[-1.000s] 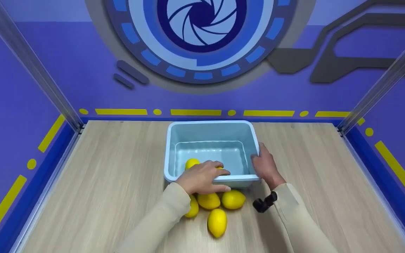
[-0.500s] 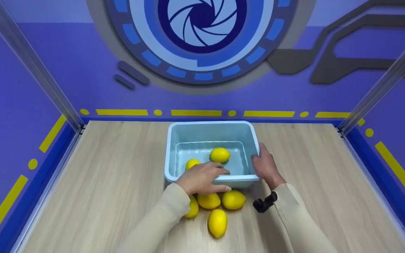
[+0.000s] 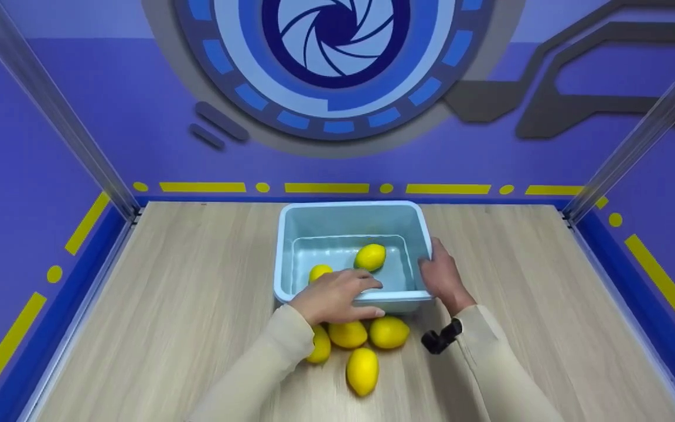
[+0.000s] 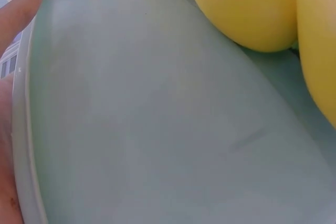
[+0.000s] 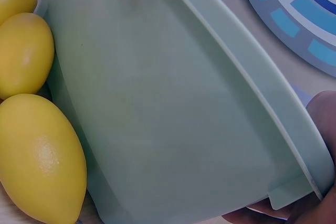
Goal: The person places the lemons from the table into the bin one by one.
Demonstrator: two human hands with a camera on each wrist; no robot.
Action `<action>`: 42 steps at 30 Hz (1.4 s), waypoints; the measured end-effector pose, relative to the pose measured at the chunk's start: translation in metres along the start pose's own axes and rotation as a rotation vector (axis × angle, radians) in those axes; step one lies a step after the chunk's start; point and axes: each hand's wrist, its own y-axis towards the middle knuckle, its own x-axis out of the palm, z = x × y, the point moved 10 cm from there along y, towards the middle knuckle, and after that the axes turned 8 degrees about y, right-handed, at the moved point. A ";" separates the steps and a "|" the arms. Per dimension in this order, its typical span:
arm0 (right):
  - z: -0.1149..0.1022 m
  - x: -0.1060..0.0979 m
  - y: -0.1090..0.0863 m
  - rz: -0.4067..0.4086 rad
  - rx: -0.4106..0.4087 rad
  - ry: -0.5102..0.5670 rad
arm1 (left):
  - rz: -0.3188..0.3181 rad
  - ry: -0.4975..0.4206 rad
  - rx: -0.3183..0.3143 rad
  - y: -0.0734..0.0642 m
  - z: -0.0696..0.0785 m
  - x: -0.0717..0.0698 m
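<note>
A pale blue plastic bin (image 3: 352,220) stands on the table. My right hand (image 3: 444,275) grips its right rim, thumb inside and fingers outside. My left hand (image 3: 337,296) lies over the front rim, fingers reaching inside with nothing visible in them and thumb outside. Inside the bin, one lemon (image 3: 371,257) lies just beyond the left fingertips. Another lemon (image 3: 319,272) is partly hidden by the left hand. Several lemons (image 3: 362,371) lie on the table in front. In the right wrist view, a lemon (image 5: 42,158) is beside the bin's outer wall.
The wooden tabletop (image 3: 197,293) extends on both sides of the bin. A purple back wall (image 3: 109,129) and side walls enclose it, with metal posts (image 3: 624,143) at the corners. A black wrist mount (image 3: 442,337) sits on the right sleeve.
A lemon that was under the left fingers has come free, rolled away from them onto the bin floor, and turned slightly rightward. Both hands and the bin have stayed nearly still.
</note>
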 end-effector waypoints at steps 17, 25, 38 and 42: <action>0.001 -0.001 0.002 -0.021 0.024 -0.029 | 0.005 -0.021 0.028 -0.012 0.003 -0.007; 0.001 0.000 0.001 -0.028 0.037 -0.018 | 0.030 0.011 0.064 -0.018 0.009 -0.013; 0.001 0.000 0.002 -0.017 0.014 -0.026 | 0.071 0.028 0.105 -0.028 0.014 -0.020; 0.001 0.000 0.003 -0.017 0.015 -0.019 | 0.077 0.015 0.097 -0.030 0.012 -0.021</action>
